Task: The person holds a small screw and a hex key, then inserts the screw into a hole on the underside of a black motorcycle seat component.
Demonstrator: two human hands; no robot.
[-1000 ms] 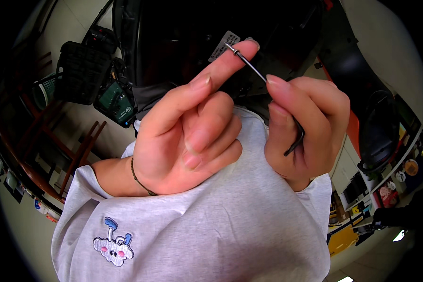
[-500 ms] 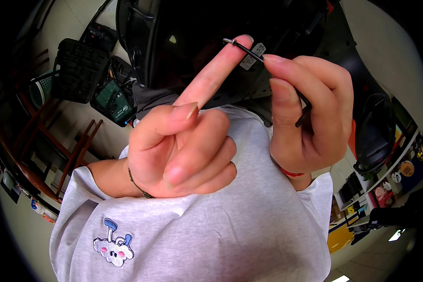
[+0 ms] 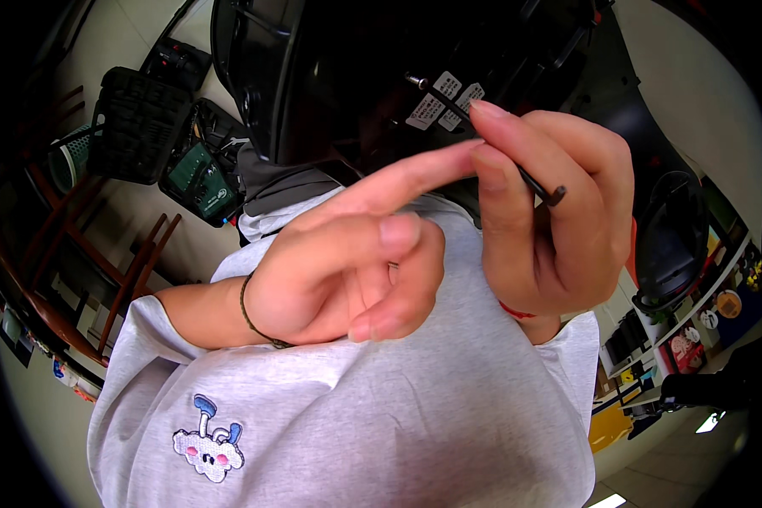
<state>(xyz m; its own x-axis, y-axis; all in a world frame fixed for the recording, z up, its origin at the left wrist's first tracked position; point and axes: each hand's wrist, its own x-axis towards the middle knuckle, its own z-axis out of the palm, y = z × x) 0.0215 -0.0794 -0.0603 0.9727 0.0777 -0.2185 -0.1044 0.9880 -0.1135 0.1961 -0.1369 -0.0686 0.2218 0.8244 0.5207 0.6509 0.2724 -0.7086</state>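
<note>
My right hand [image 3: 559, 203] pinches a thin black hex key [image 3: 455, 108] between thumb and index finger. Its long arm points up and left, and its short bent end sticks out beside my fingers. A small silver screw [image 3: 416, 80] sits at the far tip of the key. My left hand [image 3: 356, 262] stretches its index finger across to my right thumb, below the key. The other left fingers are curled in, and a tiny metallic glint shows between them, too small to name.
Beyond my hands is a large glossy black machine part [image 3: 330, 76] with white labels. At the left, an open black tool case [image 3: 140, 127] lies near a green-and-black tray [image 3: 201, 182] and wooden chairs [image 3: 144, 254]. Shelves with goods [image 3: 686, 347] stand at the right.
My left index fingertip has moved down and right from the screw to my right thumb. The hex key has turned in my right hand, showing its short end more plainly.
</note>
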